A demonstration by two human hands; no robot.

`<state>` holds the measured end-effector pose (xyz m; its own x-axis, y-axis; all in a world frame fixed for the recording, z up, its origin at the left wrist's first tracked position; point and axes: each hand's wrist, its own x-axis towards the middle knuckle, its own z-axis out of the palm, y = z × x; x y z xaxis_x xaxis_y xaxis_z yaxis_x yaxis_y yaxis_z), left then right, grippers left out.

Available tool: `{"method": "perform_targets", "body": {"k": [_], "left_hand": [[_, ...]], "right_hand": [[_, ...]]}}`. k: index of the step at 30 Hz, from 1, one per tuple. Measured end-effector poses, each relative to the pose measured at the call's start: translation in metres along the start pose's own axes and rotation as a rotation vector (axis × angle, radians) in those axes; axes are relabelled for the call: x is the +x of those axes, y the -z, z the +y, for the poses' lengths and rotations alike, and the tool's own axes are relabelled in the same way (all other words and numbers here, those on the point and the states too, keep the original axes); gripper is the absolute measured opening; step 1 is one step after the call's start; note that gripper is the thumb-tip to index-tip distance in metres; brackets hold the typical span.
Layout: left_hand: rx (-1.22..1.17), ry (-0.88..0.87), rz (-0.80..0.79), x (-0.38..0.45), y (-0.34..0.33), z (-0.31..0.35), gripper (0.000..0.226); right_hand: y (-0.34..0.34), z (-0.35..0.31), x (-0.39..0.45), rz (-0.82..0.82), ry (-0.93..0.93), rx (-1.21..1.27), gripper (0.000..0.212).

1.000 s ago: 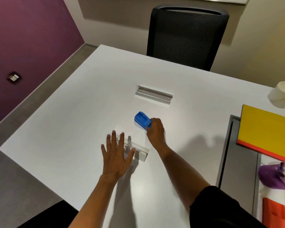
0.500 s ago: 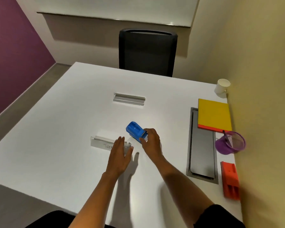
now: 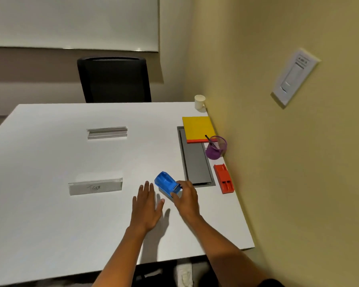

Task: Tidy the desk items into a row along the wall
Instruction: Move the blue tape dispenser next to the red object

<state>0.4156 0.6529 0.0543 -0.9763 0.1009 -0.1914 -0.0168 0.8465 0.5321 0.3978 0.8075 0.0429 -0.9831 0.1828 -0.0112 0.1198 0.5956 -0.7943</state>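
A blue stapler-like item (image 3: 166, 183) is pinched at its near end by the right hand (image 3: 186, 198) on the white desk (image 3: 50, 154), just short of the grey floor-box lid (image 3: 195, 160). The left hand (image 3: 146, 207) is held flat beside it, fingers spread, gripping nothing. Along the yellow wall (image 3: 288, 162) a row is seen — white cup (image 3: 199, 101), yellow pad (image 3: 198, 128), purple cup (image 3: 216, 147), red item (image 3: 223, 181) — while two clear nameplates (image 3: 95, 186) lie well apart to the left.

light: soft, even, indoor | shadows: short, dark, beside hands on table (image 3: 50, 224) | glare: faint on whiteboard (image 3: 71, 21) | blur: mild overall softness | distortion: wide-angle bending at edges, yellow wall (image 3: 278, 162) curved
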Motion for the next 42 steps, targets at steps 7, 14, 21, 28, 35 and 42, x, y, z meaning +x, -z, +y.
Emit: {"method": "perform_targets", "body": {"k": [7, 14, 21, 28, 35, 42], "left_hand": [[0.192, -0.117, -0.03, -0.021, -0.025, 0.015, 0.093], [0.264, -0.161, -0.073, -0.023, -0.061, 0.044, 0.09], [0.285, -0.181, -0.167, -0.028, -0.107, 0.065, 0.088], [0.299, -0.191, -0.16, -0.028, -0.127, 0.072, 0.083], [0.344, -0.176, -0.149, -0.026, -0.136, 0.079, 0.085], [0.337, -0.142, -0.155, -0.023, -0.134, 0.082, 0.088]], "right_hand": [[0.046, 0.057, -0.047, 0.142, -0.185, -0.058, 0.042], [0.076, 0.111, -0.075, 0.262, -0.343, -0.082, 0.039], [0.094, 0.152, -0.077, 0.376, -0.488, -0.108, 0.037], [0.095, 0.183, -0.073, 0.484, -0.474, -0.069, 0.04], [0.092, 0.189, -0.077, 0.478, -0.492, -0.045, 0.039], [0.094, 0.197, -0.078, 0.479, -0.456, -0.071, 0.041]]}}
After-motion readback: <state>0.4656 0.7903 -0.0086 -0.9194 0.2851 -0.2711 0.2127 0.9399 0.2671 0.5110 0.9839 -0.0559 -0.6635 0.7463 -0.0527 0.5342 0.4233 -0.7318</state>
